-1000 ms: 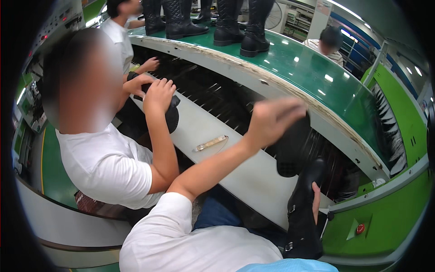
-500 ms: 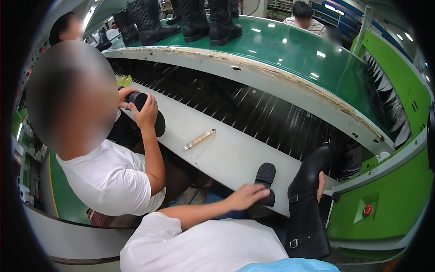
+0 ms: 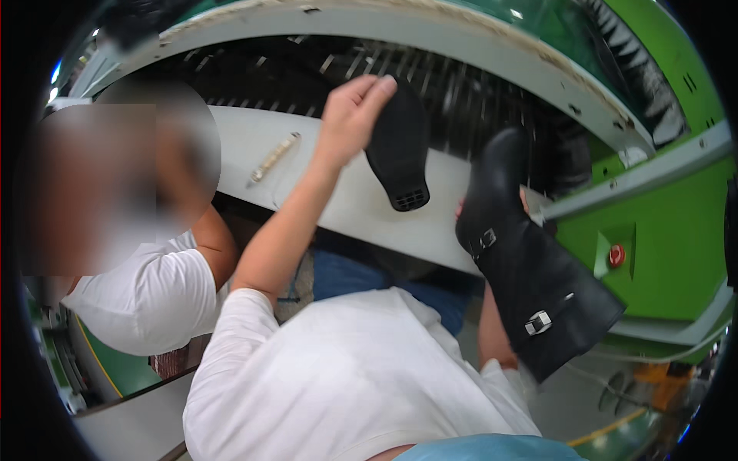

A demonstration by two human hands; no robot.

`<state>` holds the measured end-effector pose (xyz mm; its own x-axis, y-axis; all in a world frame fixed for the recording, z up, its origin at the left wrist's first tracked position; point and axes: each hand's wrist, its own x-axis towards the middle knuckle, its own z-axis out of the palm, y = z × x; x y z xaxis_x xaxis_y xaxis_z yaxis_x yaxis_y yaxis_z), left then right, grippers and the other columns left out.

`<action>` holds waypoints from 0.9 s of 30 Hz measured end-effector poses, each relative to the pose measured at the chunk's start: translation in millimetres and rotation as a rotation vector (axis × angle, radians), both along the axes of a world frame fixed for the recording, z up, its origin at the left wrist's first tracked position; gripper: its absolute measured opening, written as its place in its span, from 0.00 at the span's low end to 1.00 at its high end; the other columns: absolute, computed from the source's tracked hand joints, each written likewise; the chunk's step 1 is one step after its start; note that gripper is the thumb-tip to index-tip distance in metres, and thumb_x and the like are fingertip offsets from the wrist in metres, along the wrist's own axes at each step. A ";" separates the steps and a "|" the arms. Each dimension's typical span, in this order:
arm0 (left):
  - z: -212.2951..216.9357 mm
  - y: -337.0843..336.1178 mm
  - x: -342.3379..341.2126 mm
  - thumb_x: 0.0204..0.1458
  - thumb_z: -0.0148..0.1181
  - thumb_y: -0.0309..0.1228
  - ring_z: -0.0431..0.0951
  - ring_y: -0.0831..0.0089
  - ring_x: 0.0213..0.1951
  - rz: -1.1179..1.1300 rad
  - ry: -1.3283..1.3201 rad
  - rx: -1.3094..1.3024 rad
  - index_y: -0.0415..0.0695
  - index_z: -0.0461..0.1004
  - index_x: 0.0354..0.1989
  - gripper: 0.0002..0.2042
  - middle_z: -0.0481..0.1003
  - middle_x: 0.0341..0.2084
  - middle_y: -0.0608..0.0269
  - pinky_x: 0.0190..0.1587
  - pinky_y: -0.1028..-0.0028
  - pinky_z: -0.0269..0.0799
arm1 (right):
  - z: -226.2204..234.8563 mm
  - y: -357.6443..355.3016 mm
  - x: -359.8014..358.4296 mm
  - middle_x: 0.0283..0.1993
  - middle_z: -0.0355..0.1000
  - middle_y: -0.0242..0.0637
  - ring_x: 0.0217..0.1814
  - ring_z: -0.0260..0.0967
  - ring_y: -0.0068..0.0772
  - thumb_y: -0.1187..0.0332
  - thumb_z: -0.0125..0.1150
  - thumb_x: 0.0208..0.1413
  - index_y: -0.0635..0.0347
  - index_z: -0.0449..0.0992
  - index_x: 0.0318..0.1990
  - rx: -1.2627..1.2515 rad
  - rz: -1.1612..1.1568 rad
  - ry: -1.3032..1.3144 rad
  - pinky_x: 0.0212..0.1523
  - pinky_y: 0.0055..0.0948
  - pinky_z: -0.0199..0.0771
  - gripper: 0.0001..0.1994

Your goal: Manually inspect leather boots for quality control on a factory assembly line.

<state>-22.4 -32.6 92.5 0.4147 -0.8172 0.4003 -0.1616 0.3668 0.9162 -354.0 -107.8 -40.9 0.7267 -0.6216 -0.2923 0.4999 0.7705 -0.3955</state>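
A flat black rubber shoe sole point(image 3: 400, 154) with a gridded heel patch is held up above the white work table point(image 3: 361, 207), over its middle, toe end uppermost. The left hand point(image 3: 350, 115) grips it along its left edge, fingers closed on it. Off the table's near edge, a tall black leather boot point(image 3: 530, 261) with two silver buckles is tilted, shaft downward; the right hand point(image 3: 461, 211) is mostly hidden behind it, so its grip cannot be told. A slim cream stick-like tool point(image 3: 273, 157) lies toward the table's left end, beside a co-worker's white sleeve point(image 3: 146, 296).
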 end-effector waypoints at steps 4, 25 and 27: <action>-13.9 2.3 -4.0 0.74 0.65 0.38 0.72 0.88 0.32 -0.119 0.117 0.057 0.36 0.86 0.42 0.15 0.78 0.29 0.78 0.35 0.81 0.68 | 0.7 23.1 3.8 0.66 0.73 0.71 0.63 0.77 0.69 0.22 0.54 0.62 0.77 0.67 0.73 -0.100 0.127 -0.311 0.67 0.58 0.79 0.57; -19.4 39.3 -46.1 0.76 0.20 0.68 0.85 0.53 0.61 -0.372 0.314 0.056 0.31 0.75 0.68 0.49 0.83 0.58 0.35 0.68 0.59 0.80 | 31.7 135.8 42.4 0.63 0.76 0.70 0.59 0.82 0.59 0.25 0.38 0.68 0.79 0.62 0.77 -0.453 0.055 0.134 0.61 0.46 0.83 0.56; -16.4 47.0 -52.8 0.78 0.26 0.65 0.85 0.61 0.60 -0.337 0.278 0.006 0.32 0.76 0.68 0.45 0.85 0.55 0.41 0.67 0.65 0.78 | 33.7 139.2 47.4 0.63 0.76 0.69 0.60 0.82 0.58 0.24 0.39 0.68 0.79 0.62 0.77 -0.479 0.056 0.162 0.63 0.45 0.82 0.56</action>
<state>-75.2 14.3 76.1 0.2159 -0.9273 0.3059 0.2188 0.3513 0.9103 -306.6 31.3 -7.2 0.7318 -0.6749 -0.0953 0.3664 0.5074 -0.7800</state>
